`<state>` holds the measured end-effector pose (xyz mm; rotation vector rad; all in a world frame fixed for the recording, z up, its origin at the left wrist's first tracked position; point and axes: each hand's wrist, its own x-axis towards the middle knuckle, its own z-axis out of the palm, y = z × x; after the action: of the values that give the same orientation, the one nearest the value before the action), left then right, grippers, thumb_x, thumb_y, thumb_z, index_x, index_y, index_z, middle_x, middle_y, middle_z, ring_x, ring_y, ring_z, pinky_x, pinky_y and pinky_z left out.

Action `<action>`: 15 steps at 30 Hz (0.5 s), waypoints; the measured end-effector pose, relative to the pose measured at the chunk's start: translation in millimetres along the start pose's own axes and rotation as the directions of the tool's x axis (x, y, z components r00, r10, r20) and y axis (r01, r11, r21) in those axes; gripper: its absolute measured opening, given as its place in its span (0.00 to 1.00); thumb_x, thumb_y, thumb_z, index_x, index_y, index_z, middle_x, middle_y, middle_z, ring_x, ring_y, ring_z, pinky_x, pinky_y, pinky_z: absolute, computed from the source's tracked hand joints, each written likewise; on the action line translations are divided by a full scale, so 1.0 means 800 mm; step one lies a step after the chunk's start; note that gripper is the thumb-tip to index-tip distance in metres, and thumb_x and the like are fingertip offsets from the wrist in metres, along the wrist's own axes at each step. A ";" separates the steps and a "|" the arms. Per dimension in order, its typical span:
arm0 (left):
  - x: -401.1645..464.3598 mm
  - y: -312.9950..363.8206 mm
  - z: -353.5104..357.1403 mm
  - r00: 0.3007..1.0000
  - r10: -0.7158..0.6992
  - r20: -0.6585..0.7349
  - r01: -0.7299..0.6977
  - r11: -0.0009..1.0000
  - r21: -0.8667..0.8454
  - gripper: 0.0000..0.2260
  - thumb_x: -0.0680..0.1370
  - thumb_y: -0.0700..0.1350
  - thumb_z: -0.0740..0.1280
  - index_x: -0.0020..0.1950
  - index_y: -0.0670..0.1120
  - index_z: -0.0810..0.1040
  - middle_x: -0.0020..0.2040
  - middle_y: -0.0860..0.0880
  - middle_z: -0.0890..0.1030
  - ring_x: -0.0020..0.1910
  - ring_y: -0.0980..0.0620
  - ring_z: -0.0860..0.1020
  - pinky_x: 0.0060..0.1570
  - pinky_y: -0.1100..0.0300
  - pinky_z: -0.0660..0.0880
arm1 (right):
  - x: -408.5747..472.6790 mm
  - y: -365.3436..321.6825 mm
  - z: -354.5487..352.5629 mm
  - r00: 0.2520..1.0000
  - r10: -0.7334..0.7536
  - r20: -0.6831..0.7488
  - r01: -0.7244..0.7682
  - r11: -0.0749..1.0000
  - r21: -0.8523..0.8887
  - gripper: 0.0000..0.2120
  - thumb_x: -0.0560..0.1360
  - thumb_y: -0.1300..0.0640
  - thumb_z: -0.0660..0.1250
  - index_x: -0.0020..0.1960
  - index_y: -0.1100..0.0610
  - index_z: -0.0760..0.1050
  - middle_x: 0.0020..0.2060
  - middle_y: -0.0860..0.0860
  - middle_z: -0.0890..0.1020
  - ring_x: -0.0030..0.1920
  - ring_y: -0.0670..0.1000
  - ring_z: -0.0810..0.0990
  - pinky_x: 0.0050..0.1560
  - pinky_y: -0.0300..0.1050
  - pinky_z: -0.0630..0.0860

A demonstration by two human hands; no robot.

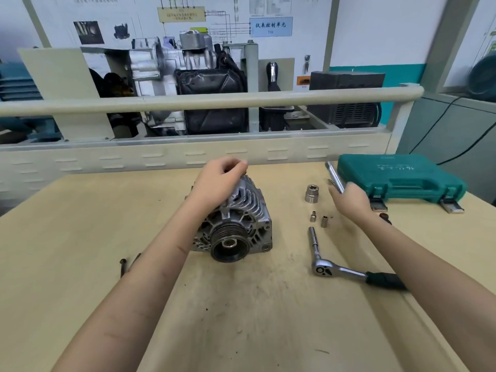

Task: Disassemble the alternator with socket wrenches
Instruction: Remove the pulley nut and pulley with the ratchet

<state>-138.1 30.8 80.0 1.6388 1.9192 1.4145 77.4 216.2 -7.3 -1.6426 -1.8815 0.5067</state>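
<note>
Light wood-grain tabletop (pixel 241 304) fills the lower frame, scuffed and marked. Behind it, a cream metal rail (pixel 204 102) runs across mid-frame above a louvred cream panel (pixel 161 157). Beyond the rail, centre, a cutaway engine display (pixel 188 84) sits on a cream stand. White wall poster with wiring diagram (pixel 188 20) at top. Teal wall stripe (pixel 375 69) at right. Grey cabinet (pixel 442 124) with black cables at far right. Even indoor light.
</note>
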 end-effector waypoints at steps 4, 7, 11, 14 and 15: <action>-0.002 -0.003 -0.001 1.000 -0.011 -0.016 0.011 0.999 -0.045 0.09 0.77 0.44 0.62 0.39 0.53 0.77 0.28 0.59 0.76 0.28 0.61 0.71 0.31 0.61 0.66 | 0.027 -0.044 0.007 0.994 -0.107 0.015 0.107 0.994 0.014 0.20 0.75 0.47 0.64 0.32 0.58 0.62 0.28 0.52 0.68 0.30 0.52 0.69 0.25 0.43 0.61; -0.003 0.000 -0.002 1.000 -0.018 -0.009 0.018 0.999 -0.034 0.11 0.77 0.43 0.61 0.38 0.56 0.76 0.33 0.56 0.79 0.28 0.55 0.72 0.34 0.59 0.68 | 0.034 -0.058 0.024 0.987 -0.064 0.147 0.075 0.995 -0.067 0.21 0.73 0.47 0.68 0.32 0.57 0.62 0.27 0.52 0.70 0.28 0.50 0.69 0.27 0.43 0.65; -0.005 0.001 -0.002 1.000 -0.018 -0.009 0.018 1.000 -0.016 0.10 0.77 0.44 0.61 0.40 0.57 0.76 0.42 0.51 0.82 0.33 0.49 0.76 0.41 0.50 0.75 | 0.028 -0.055 0.046 0.989 -0.024 0.145 0.037 0.996 -0.086 0.07 0.74 0.56 0.64 0.43 0.60 0.72 0.38 0.57 0.81 0.40 0.58 0.80 0.44 0.51 0.78; -0.007 0.001 0.000 0.999 -0.033 -0.015 0.032 0.999 -0.016 0.10 0.76 0.45 0.62 0.39 0.59 0.76 0.41 0.53 0.82 0.42 0.42 0.80 0.47 0.48 0.76 | 0.023 -0.053 0.048 0.995 -0.044 0.093 0.046 0.999 -0.015 0.03 0.74 0.61 0.62 0.46 0.60 0.73 0.42 0.60 0.82 0.43 0.60 0.81 0.45 0.52 0.78; -0.007 0.001 0.000 0.999 -0.035 -0.013 0.035 0.999 -0.019 0.10 0.77 0.45 0.62 0.39 0.59 0.76 0.41 0.53 0.82 0.44 0.41 0.80 0.48 0.48 0.76 | 0.019 -0.054 0.045 0.995 -0.054 0.085 0.049 0.997 0.065 0.03 0.75 0.61 0.62 0.46 0.61 0.73 0.42 0.60 0.82 0.43 0.59 0.81 0.46 0.52 0.78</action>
<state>-135.5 25.7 78.6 1.5830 1.9261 1.4295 20.2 227.3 -4.2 -1.5503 -1.9449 0.6183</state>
